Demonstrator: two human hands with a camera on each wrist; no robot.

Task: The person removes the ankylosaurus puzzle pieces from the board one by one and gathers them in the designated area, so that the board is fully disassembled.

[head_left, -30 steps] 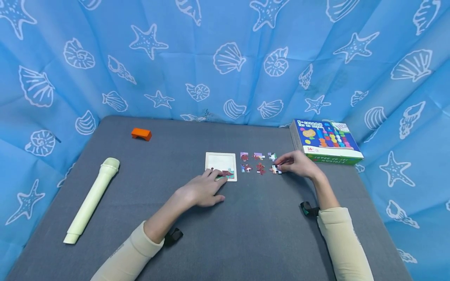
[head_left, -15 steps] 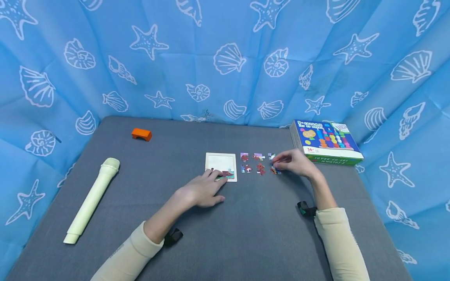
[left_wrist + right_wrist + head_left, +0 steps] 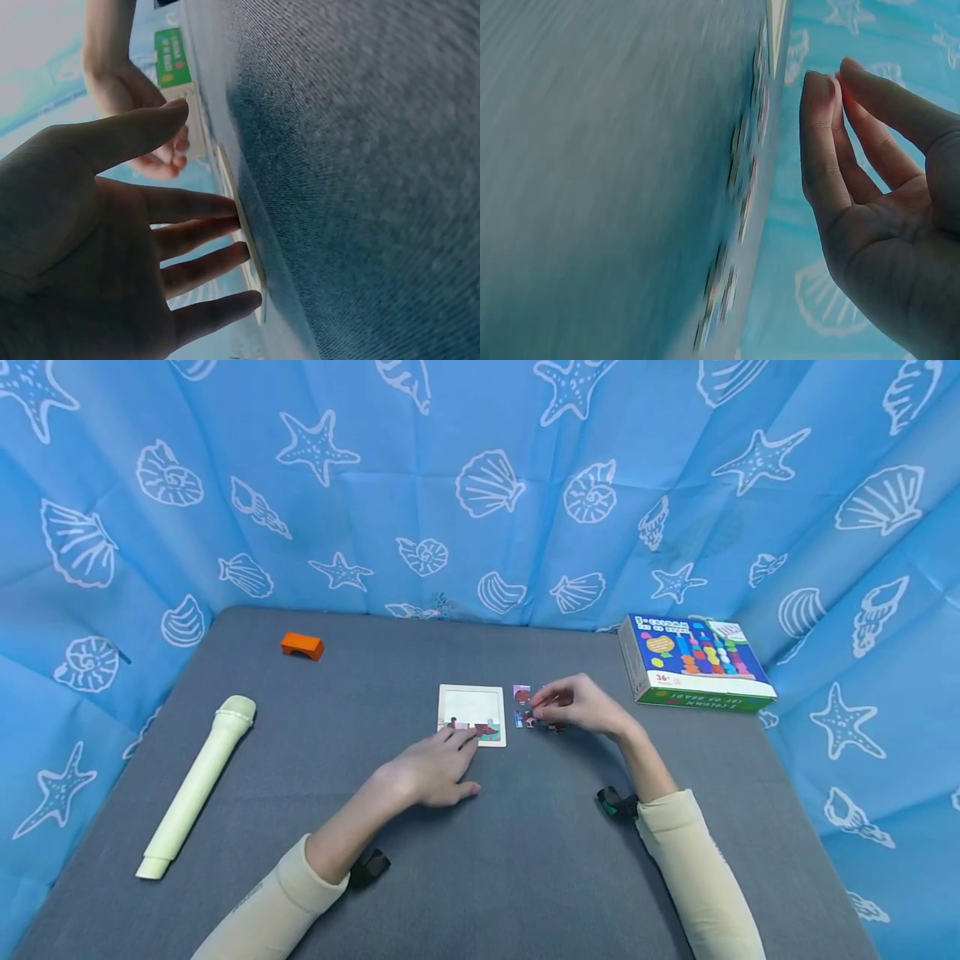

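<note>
My left hand (image 3: 432, 770) lies with fingers spread, its fingertips resting on the lower edge of a square wooden puzzle tray (image 3: 471, 702). A strip of picture pieces fills the tray's bottom part; the upper part is bare wood. Over the loose jigsaw pieces right of the tray hovers my right hand (image 3: 585, 706), thumb and fingertips close together. In the right wrist view no piece shows between those fingers (image 3: 817, 112), and several jigsaw pieces (image 3: 748, 202) lie on the table beyond. From the head view, two left-hand pieces (image 3: 522, 695) are visible; the hand covers most others.
A toy box (image 3: 697, 660) stands at the back right, beyond the right hand. An orange arch block (image 3: 302, 647) sits at the back left. A pale green microphone-shaped toy (image 3: 197, 789) lies along the left side. A blue patterned curtain (image 3: 480, 560) hangs behind the grey table.
My right hand has left the rightmost lower piece, which turned under its fingers, and has moved left over the pieces nearer the tray. The left hand has barely moved.
</note>
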